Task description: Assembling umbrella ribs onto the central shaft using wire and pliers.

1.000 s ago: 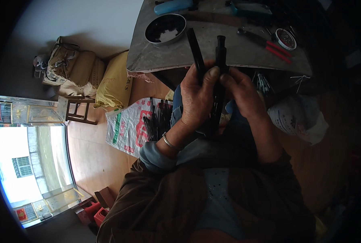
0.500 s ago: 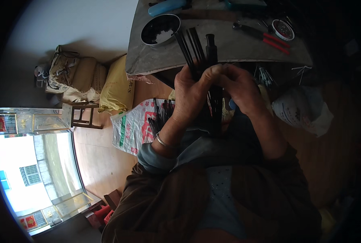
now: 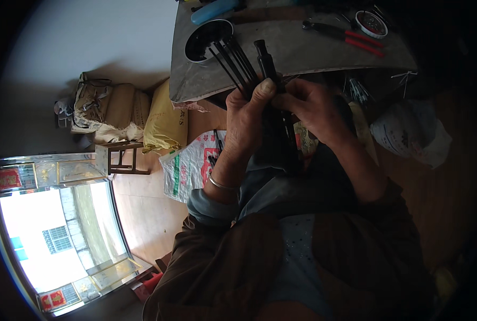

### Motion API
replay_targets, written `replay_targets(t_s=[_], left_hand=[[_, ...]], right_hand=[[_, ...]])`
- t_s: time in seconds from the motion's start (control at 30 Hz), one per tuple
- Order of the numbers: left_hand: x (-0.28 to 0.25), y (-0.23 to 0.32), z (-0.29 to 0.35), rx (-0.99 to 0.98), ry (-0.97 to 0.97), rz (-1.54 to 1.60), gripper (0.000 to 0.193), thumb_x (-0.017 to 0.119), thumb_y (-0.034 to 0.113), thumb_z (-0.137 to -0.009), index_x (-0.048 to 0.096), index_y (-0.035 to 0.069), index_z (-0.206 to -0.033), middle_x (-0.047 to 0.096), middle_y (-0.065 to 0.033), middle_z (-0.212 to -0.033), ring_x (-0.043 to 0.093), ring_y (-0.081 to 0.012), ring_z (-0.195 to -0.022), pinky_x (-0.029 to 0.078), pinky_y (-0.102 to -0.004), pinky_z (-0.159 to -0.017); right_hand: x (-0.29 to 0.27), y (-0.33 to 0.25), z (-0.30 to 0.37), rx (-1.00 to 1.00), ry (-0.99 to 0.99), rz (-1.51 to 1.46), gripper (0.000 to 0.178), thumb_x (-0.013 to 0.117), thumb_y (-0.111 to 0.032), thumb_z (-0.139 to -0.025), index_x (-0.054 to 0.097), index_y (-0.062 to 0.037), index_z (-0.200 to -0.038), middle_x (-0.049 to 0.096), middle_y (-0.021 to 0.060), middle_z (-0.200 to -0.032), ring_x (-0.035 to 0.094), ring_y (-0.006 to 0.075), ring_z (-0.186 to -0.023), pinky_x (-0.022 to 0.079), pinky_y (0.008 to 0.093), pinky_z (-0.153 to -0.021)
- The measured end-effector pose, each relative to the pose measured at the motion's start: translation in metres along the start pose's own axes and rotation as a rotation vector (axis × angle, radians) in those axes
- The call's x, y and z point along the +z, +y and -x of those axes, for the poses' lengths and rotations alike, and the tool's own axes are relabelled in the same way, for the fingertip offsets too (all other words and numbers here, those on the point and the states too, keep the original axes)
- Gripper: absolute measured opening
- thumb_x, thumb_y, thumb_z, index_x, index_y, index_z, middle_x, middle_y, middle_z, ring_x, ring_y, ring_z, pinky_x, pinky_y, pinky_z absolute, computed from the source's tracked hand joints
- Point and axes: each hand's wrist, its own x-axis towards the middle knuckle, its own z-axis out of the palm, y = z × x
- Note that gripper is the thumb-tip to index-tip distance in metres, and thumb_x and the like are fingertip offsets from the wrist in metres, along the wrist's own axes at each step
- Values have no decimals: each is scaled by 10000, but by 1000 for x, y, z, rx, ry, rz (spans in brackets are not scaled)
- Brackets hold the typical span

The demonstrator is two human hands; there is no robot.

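Note:
What looks like a black umbrella frame [image 3: 266, 61] stands upright between my hands, with a thick shaft capped by a wider end and several thin ribs fanned to its left. My left hand [image 3: 245, 122] is wrapped round the ribs and shaft, its thumb pressed on top. On the right side, my right hand [image 3: 312, 106] is closed, thumb and fingers pinched beside the shaft. A fine wire seems to show near those fingertips; what they pinch is hidden. The frame's lower part runs down dark towards my lap.
On the table [image 3: 281, 48] ahead are a round bowl [image 3: 196, 60] with black pieces, red-handled pliers [image 3: 362, 44], a small white dish [image 3: 360, 31] and a blue object [image 3: 214, 10]. Sacks [image 3: 166, 120], a stool [image 3: 126, 158], printed plastic sheeting [image 3: 187, 168] and a white bag [image 3: 409, 134] surround me.
The ribs and shaft now lean further left, and the ribs fan wider. My right hand has drawn slightly away from my left thumb. The whole view has shifted a little.

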Motion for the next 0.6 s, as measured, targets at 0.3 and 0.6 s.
replay_targets(t_s=[0.3,0.6], left_hand=[[-5,0,-1,-45,-4,44,244,647,229,-899,649,34,-1044,653,-18,-877,592,-80,-787,484,-222,-706],[2,-5,7,116,89,-160,269,616,220,-926,635,15,-1099,652,-15,-918,580,-72,-826,474,-223,-759]], right_hand=[[-3,14,0,63,-75,-76,217,694,-242,-852,626,-42,-803,506,-45,-646,431,23,-583,336,212,-507],[6,20,0,-64,0,30,252,719,-265,-826,635,-31,-788,540,-27,-639,473,35,-579,360,207,-506]])
